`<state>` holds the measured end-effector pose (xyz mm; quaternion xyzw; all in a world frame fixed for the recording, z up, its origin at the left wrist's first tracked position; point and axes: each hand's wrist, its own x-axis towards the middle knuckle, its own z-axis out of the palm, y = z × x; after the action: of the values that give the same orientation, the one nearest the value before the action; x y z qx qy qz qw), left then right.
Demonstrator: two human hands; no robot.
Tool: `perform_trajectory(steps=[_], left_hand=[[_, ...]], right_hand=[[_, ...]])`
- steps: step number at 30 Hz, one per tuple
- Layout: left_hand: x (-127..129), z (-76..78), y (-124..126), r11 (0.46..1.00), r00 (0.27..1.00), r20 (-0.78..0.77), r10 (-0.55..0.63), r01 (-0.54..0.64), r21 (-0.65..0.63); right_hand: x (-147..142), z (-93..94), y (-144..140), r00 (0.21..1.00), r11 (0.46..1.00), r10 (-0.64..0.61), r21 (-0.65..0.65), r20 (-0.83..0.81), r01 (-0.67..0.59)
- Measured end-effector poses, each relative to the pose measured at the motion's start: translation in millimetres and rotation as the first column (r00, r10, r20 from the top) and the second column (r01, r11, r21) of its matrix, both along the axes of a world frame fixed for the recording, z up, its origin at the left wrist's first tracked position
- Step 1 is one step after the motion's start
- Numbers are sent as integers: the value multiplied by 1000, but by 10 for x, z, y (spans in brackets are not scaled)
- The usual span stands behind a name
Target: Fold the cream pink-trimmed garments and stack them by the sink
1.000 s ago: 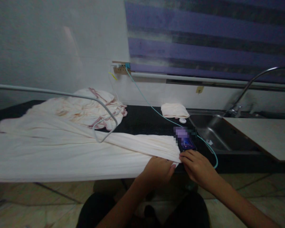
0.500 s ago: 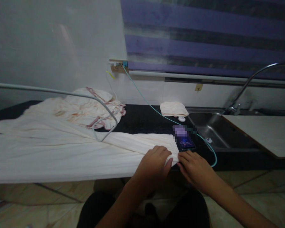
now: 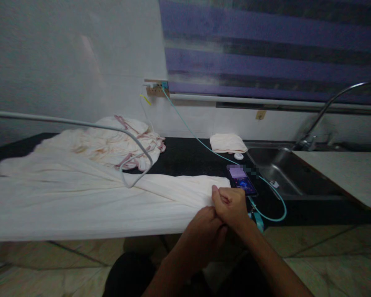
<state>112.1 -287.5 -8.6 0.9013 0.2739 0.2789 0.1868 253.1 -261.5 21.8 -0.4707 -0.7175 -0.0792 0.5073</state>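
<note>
Both hands meet at the near right corner of the long cream cloth (image 3: 89, 206), which lies spread along the dark countertop (image 3: 188, 156) and runs off to the left. The right hand (image 3: 231, 204) is curled into a fist with the thumb up, and seems to pinch the cloth's corner edge, though the grip itself is hidden. The left hand (image 3: 205, 225) sits just below and against it, fingers bent inward; I cannot tell whether it has cloth in it or only rests on the other hand. Just beyond the right hand lies a smartphone (image 3: 243, 181) with its screen lit, touching or nearly touching the cloth's end, and a teal charging cable (image 3: 268, 214) loops from it past the counter's near edge and up to the wall socket (image 3: 156, 88). The likely trouble is there: a tug on the cloth could drag the phone or snag the cable loop and pull the phone toward the edge or the sink (image 3: 281, 173) on the right. A grey cord (image 3: 136, 148) lying across the cloth, by the rumpled pink-trimmed bundle (image 3: 117, 140) at the far left, could also catch and bunch the fabric.
</note>
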Motion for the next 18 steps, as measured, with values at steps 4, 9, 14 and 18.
perform_trajectory(steps=[4,9,14,18], left_hand=[[-173,129,-133,975,985,41,167,-158,-157],[-505,282,10,795,854,-123,506,-517,-318],[-837,383,367,630,680,-360,639,-731,-262],[-1094,413,603,533,550,-469,690,-826,-184]], right_hand=[[43,-113,249,972,966,-83,-224,221,133],[118,-235,246,896,881,-54,-401,441,251],[71,-291,189,815,845,20,-445,580,296],[66,-273,183,785,821,75,-485,615,302]])
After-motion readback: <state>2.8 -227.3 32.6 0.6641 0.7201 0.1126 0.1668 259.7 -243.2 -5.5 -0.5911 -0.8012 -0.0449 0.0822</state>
